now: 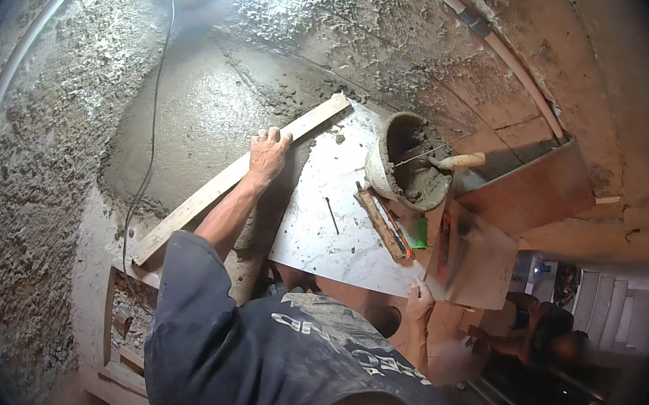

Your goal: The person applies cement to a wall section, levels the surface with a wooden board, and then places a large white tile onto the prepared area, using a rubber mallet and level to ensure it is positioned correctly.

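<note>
Fingers of my left hand (268,157) are wrapped over the upper part of a long, pale wooden straightedge (205,198), which lies slantwise along wet grey mortar (187,110). My right hand (420,301) is closed beside the near edge of a white, mortar-spattered board (319,231); a thin tip seems to show above the fingers, but what they hold is too small to make out. On the board stands a tilted bucket (375,167) with mortar inside and a wooden-handled trowel (459,161) across its rim. Below it lie a rough wood strip (378,222) and a slim orange tool (401,234).
A dark cable (152,153) hangs across the mortar on the left. Near the bucket lie a green piece (420,233) and a thin dark rod (332,215). Brown boards (529,190) project at the right. Another person (539,322) is at the lower right.
</note>
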Available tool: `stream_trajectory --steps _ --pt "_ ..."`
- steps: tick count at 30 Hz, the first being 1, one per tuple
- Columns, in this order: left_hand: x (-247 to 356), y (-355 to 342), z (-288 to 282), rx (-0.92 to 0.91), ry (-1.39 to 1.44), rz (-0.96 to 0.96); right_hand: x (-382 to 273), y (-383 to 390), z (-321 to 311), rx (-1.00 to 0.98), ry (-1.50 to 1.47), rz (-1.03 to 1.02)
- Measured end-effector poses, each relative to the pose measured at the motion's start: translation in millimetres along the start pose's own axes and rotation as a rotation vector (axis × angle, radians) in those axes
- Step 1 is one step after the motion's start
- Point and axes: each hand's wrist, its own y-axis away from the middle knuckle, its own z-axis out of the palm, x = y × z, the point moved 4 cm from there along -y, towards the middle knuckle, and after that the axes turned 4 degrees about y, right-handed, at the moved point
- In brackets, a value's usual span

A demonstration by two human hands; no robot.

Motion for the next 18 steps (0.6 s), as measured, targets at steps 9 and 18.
stream_trajectory --steps 9,18 --pt "-10 53 -20 0.058 -0.1 0.082 91 80 24 -0.059 -0.095 0.276" --pt "-37 65 -25 -0.054 -0.156 -0.002 69 61 13 -0.047 -0.056 0.332"
